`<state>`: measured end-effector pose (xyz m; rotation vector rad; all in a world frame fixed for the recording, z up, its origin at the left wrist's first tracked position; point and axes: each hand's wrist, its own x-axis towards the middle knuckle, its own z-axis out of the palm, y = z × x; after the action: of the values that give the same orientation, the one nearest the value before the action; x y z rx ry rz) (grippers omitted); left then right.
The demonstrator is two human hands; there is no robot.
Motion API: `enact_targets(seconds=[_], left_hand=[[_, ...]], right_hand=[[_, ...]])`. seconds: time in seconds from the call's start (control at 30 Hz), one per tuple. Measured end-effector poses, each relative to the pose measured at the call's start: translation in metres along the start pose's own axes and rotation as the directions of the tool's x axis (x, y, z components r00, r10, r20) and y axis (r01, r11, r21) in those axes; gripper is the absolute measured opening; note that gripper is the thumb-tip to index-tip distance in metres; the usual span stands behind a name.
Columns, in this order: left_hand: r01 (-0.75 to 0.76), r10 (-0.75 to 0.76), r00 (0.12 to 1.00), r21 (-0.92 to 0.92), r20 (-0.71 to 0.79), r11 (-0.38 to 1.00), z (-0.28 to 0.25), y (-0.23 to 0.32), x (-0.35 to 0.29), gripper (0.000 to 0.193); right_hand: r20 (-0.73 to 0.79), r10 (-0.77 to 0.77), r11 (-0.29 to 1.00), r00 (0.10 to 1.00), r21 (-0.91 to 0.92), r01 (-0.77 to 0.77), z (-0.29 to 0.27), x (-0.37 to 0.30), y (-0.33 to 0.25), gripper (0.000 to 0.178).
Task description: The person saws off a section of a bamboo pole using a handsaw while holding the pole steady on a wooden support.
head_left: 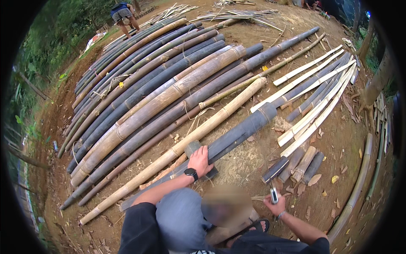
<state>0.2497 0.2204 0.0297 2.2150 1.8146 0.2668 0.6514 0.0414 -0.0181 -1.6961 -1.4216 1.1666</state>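
Observation:
A thick dark bamboo pole (243,131) slants across the ground in front of me, from upper right to lower left. My left hand (200,162), with a black watch at the wrist, presses down on it and grips it, fingers close together. Beneath the pole a short dark crosspiece (193,147) sticks out on the far side. Low on the right, my right hand (277,207) is closed around a small white and grey tool (274,195); its exact kind is unclear. Just beyond that hand lie several short cut bamboo pieces (303,164).
A broad row of long bamboo poles (169,91) fills the left and far ground. A pale tan pole (220,112) lies just beyond mine. Split pale strips (325,101) spread at right, near a curved pole (353,199). Another person (122,17) bends over at the far left.

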Motion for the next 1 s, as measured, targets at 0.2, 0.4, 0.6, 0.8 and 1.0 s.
enact_targets(seconds=[0.2,0.4,0.6,0.8,1.0], left_hand=[[-0.019,0.019,1.0,0.004,-0.023,1.0,0.007,-0.001,0.005,0.089],[0.005,-0.005,0.999,0.008,0.036,1.0,0.001,0.004,0.008,0.09],[-0.017,0.017,1.0,0.008,0.001,1.0,0.0,0.003,0.003,0.09],[0.018,-0.019,0.999,0.006,0.046,1.0,0.0,0.006,0.003,0.091],[0.026,-0.027,0.999,0.05,0.033,0.998,0.002,0.008,0.001,0.091]], right_hand=[[-0.144,-0.193,0.975,0.971,-0.141,0.173,0.006,0.094,-0.068,0.031],[-0.261,-0.248,0.957,0.933,-0.216,0.194,0.004,0.144,-0.158,0.037],[-0.07,-0.206,0.962,0.976,-0.198,0.189,0.04,0.192,-0.187,0.049],[0.074,-0.297,0.883,0.952,-0.358,0.303,0.092,0.209,-0.194,0.053],[0.139,-0.22,0.861,0.966,-0.438,0.259,0.096,0.212,-0.205,0.054]])
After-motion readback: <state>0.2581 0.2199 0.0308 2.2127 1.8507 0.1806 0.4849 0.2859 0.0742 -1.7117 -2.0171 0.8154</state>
